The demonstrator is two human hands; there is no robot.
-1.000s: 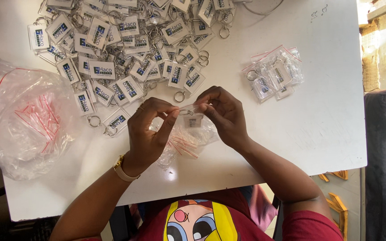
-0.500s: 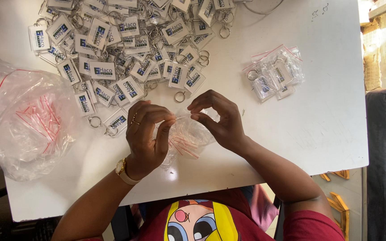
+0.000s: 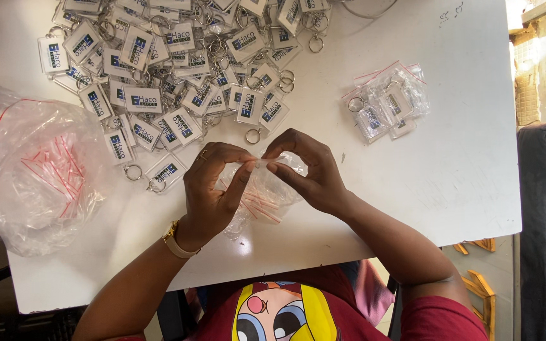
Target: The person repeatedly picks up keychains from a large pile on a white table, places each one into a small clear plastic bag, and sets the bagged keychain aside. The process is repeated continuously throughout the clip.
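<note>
Fingertips (image 3: 248, 167) now pinching bag (image 3: 261, 189)

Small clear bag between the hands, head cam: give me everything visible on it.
The small clear bag is thin, see-through plastic, crumpled and glossy. Its top edge is pinched between the fingertips of the left hand and the right hand, held just above the white table near its front edge. Whether anything is inside it cannot be told. Beneath it lies a loose heap of similar little bags with red strips. Nothing else touches it.
</note>
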